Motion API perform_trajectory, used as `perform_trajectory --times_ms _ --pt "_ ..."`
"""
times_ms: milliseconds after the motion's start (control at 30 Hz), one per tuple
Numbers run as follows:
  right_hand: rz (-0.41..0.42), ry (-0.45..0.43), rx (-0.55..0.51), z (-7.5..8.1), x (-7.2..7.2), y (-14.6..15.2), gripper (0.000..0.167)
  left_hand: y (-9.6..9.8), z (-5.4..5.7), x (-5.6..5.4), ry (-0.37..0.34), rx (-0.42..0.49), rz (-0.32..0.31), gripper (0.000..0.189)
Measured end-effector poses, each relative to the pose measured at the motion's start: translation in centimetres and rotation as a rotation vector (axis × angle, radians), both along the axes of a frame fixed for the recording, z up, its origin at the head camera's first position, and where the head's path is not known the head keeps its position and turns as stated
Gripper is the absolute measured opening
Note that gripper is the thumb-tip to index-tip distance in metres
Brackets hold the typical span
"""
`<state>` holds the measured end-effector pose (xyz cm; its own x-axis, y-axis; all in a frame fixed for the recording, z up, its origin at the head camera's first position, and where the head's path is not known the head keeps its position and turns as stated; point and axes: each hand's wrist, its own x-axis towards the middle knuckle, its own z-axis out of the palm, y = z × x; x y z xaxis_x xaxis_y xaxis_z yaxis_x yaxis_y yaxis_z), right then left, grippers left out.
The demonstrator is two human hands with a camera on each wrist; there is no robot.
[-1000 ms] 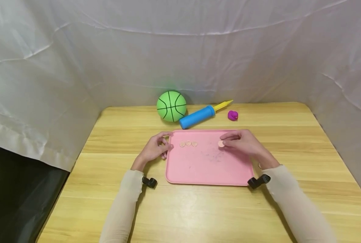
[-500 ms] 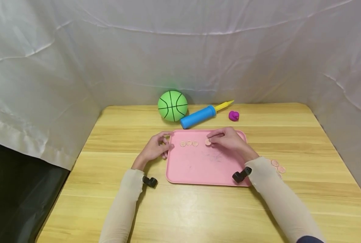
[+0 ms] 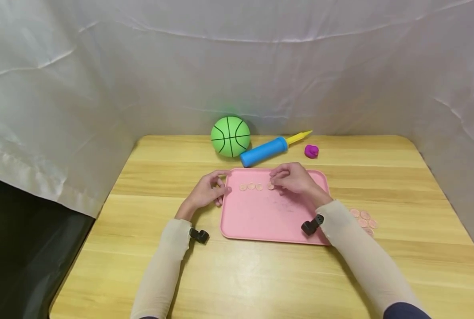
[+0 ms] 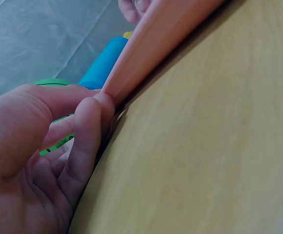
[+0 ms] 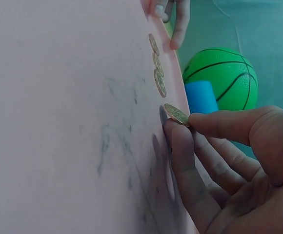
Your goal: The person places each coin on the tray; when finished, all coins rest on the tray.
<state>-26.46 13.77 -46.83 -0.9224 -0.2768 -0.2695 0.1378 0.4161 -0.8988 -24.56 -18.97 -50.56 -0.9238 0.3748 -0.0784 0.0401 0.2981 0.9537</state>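
My right hand [image 3: 296,178] pinches a coin [image 5: 176,114] between thumb and fingertip, tilted just above the pink tray [image 3: 256,221]. To its left, three coins [image 3: 251,186] lie flat in a row near the tray's far edge; in the right wrist view the row [image 5: 157,64] runs away from my fingers. My left hand [image 3: 205,191] grips the tray's left rim near the far corner, and the left wrist view shows thumb and fingers at the rim [image 4: 131,53]. Part of the held coin is covered by my fingers.
Several more coins [image 3: 363,220] lie on the wooden table [image 3: 229,279] right of the tray, beside my right sleeve. Behind the tray are a green ball [image 3: 230,137], a blue pump [image 3: 264,151] with a yellow tip, and a purple toy duck [image 3: 311,151]. Grey cloth hangs behind.
My right hand has carried the coin leftward over the tray, closer to the row of three. The loose coins at right have come out from behind my arm. The left hand stays on the rim.
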Motion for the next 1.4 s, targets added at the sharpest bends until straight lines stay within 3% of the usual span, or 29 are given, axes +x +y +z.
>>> perform_trajectory --times_ms 367,667,833,1100,1400 --pt "0.031 0.095 0.149 -0.1 -0.2 0.0 0.027 0.5 -0.3 0.0 -0.009 0.002 -0.014 0.057" --pt "0.008 0.115 0.154 1.4 0.3 1.5 0.03 0.4 -0.1 -0.2 0.0 0.003 -0.01 0.056" --pt "0.017 0.122 0.164 1.5 0.6 2.4 0.031 0.3 -0.1 -0.1 -0.007 -0.006 -0.007 0.055" --pt "0.028 0.13 0.165 1.3 1.7 3.8 0.033 0.1 -0.4 -0.1 -0.01 -0.011 -0.007 0.055" --pt "0.034 0.186 0.168 2.7 3.1 6.1 0.032 0.1 -0.5 -0.4 -0.02 -0.011 -0.001 0.058"
